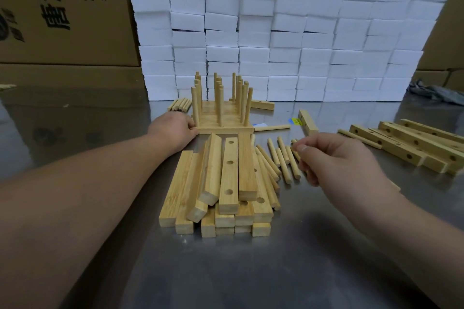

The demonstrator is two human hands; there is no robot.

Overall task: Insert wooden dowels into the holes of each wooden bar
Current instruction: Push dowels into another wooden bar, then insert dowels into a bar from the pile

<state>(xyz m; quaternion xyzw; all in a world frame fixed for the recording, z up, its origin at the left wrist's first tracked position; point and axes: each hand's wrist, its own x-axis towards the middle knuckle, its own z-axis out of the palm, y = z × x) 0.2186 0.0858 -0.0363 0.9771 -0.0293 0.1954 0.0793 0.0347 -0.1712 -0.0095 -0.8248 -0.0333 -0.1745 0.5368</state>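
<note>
Right hand (336,158) curled over the loose dowels (283,160) right of the bar stack (228,170), can't tell if one's pinched yet, while my left hand (173,129) butts the end of the doweled bars (223,129) on the surface (251,271), presumably to steady them, its fingers hidden.

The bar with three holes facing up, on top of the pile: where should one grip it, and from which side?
Probably the near end of the three-hole bar, from above on the person's side. It lies flat, pointing away, neighbouring bars hugging both long sides; only that end juts past them.
</note>
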